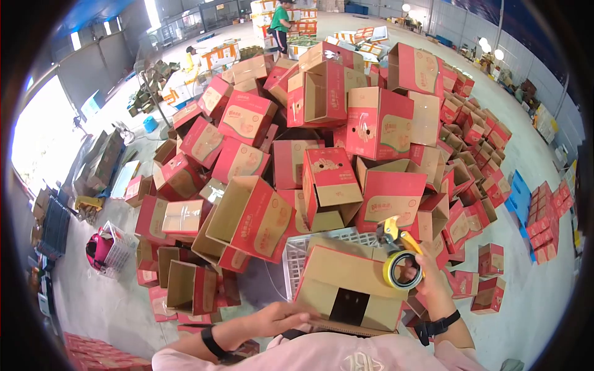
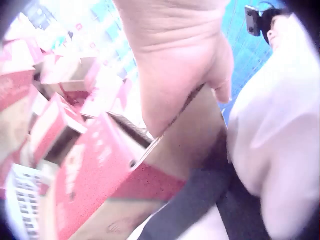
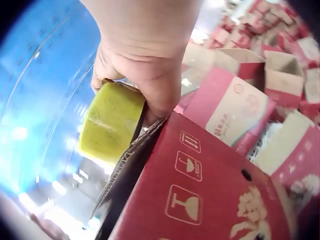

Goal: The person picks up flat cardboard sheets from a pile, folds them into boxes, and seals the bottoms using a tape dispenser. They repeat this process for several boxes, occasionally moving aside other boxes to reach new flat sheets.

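An open cardboard box (image 1: 334, 272) with red sides lies in front of the person's body, a dark opening showing between its inner flaps. My left hand (image 1: 284, 318) is at its near left edge; in the left wrist view that hand (image 2: 175, 65) straddles a brown flap (image 2: 195, 125), thumb on one side. At the box's right side my right hand (image 1: 424, 272) grips a tape dispenser (image 1: 390, 232) with a yellow handle and a roll of tape (image 1: 388, 272). The right wrist view shows the right hand (image 3: 145, 60) around the yellow roll (image 3: 112, 120), beside the red box wall (image 3: 175, 185).
A large heap of red and brown boxes (image 1: 263, 216) rises beyond the work. A white plastic crate (image 1: 294, 256) stands under or behind the open box. Another crate (image 1: 120, 250) is at left, stacked red packs (image 1: 541, 216) at right. A person in green (image 1: 280, 21) stands far back.
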The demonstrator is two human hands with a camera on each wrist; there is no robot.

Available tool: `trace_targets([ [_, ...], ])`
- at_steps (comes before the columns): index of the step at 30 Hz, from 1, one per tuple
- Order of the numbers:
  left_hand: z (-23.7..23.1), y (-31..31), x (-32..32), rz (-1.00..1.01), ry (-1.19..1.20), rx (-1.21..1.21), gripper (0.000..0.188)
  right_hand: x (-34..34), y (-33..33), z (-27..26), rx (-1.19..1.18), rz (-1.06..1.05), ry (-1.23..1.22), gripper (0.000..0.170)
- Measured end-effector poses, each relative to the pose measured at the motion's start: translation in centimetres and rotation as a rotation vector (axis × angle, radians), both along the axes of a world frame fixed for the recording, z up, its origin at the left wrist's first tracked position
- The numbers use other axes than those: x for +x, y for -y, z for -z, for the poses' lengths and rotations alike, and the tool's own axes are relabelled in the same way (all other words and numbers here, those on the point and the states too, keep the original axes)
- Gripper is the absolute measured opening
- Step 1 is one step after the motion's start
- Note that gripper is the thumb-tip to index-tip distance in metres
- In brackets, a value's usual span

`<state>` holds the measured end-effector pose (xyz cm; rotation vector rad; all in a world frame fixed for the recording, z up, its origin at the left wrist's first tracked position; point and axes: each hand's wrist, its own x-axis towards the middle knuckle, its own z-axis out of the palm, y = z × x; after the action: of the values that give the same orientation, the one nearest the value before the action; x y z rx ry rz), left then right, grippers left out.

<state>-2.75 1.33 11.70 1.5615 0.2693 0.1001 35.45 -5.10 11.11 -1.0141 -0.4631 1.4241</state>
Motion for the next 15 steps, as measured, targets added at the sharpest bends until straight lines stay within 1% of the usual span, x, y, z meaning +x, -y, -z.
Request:
trace_targets([
  [1,0.1,1.5,-0.6,-0.34,0.009,0.189,0.04,-0.3,0.2,0.4,0.035,0.014,0.022,0.05],
  [3,1.4,0.4,2.1,-0.652,0.092,0.649,0.041,-1.0,0.0,0.8,0.073,0.004,0.041,0.048],
  [5,4.2,-2.4,5.6,-0.921,-0.041,0.756,0.048,-1.3,-0.1,0.1,0.059,0.042,0.12,0.047],
  [6,5.8,-3.9,6.6,-0.889,-0.199,0.424,0.053,-1.1,-0.2,0.0,0.062,0.031,0.128,0.047],
  [7,6.4,-5.0,7.3,-0.834,-0.348,0.091,0.058,-0.8,-0.2,0.1,0.043,0.044,0.128,0.046],
  [8,5.4,-5.5,7.6,-0.844,-0.346,0.086,0.058,-0.6,-0.2,0.1,0.021,0.056,0.127,0.045],
  [9,4.3,-6.1,7.8,-0.76,-0.294,0.089,0.064,-0.1,-0.4,-0.4,0.007,0.031,0.163,0.045],
  [10,3.6,-6.5,8.0,-0.676,-0.244,0.089,0.07,-0.2,-0.5,-2.1,0.0,0.017,0.165,0.045],
  [12,3.8,-7.0,8.5,-0.666,-0.214,0.051,0.072,-0.9,-0.1,-7.7,0.177,-0.016,0.36,0.047],
  [13,4.3,-6.9,8.7,-0.642,-0.188,0.019,0.074,-1.6,0.5,-10.2,0.343,0.02,0.466,0.049],
  [14,4.6,-6.5,8.7,-0.646,-0.196,-0.009,0.074,-2.4,1.3,-11.7,0.507,0.056,0.568,0.052],
  [15,4.8,-6.4,8.5,-0.636,-0.184,-0.029,0.074,-2.8,2.3,-11.4,0.591,0.086,0.611,0.057],
])
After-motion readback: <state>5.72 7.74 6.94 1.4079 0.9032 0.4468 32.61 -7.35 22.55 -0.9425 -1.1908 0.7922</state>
